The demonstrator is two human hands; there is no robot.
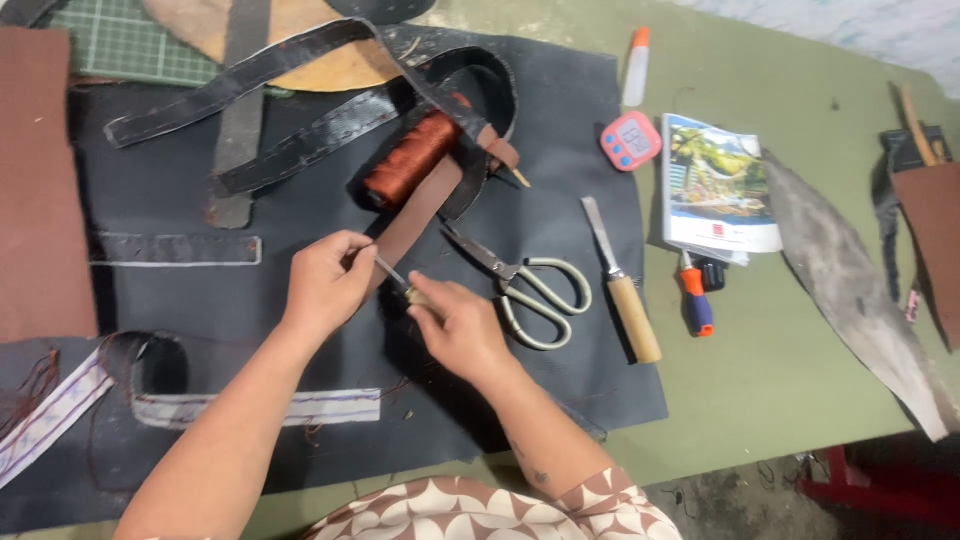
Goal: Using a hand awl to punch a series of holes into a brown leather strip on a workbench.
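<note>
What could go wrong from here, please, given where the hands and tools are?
The awl in the right hand has its metal tip close to the left hand fingers on the brown strap; a slip might prick them. The scissors lie right beside the right hand and could get bumped.

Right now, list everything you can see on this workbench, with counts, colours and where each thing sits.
leather sheet: one, black, covering the table's left and middle
table: one, olive green
thread spool: one, rust brown, centre top on the sheet
brown strap: one, running from the spool toward the hands
black straps: several, top left
scissors: one, metal, right of the hands
knife: one, wooden handle, right of the scissors
timer: one, pink, top centre right
glue bottle: one, white with orange cap, above the timer
booklet: one, colourful, right
screwdriver: one, orange and blue, below the booklet
left hand: pinching a thin metal tool
right hand: gripping the tool's handle end
</note>
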